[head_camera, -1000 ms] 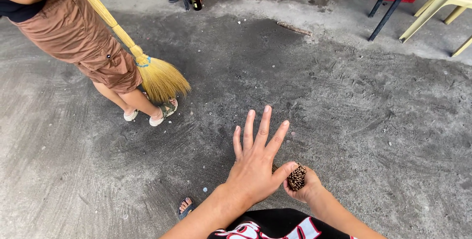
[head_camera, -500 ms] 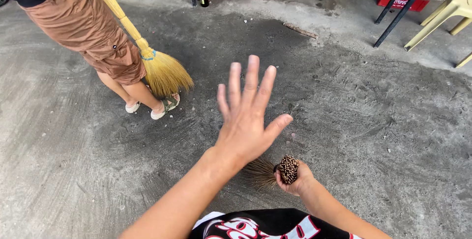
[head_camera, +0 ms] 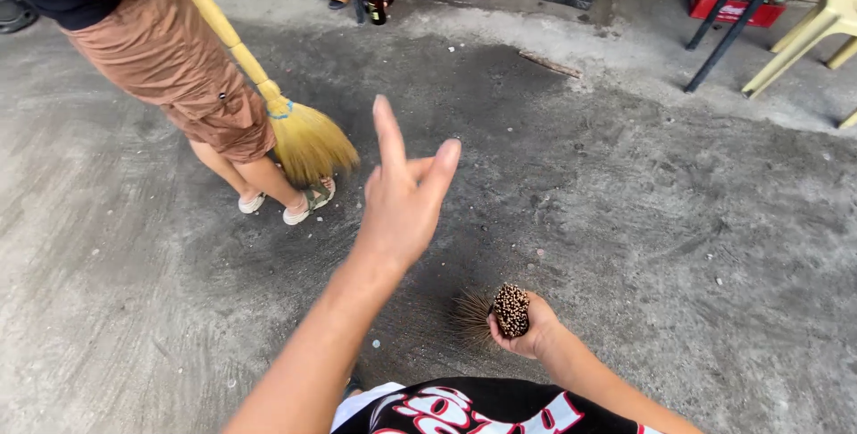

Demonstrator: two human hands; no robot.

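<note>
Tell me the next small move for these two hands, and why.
Probably lower the raised left hand to join the right hand on the stick broom. The left is empty in the air, the right grips the bundle's end alone, and grit still dots the concrete floor.

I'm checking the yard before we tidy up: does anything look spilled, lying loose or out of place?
Yes. A wide dark patch of fine dirt covers the pale concrete floor, with small white scraps scattered through it. A loose stick lies at its far edge, and brown bottles stand on the ground.

Single head-worn view, steeply down onto concrete floor point(head_camera: 678, 246)
</note>
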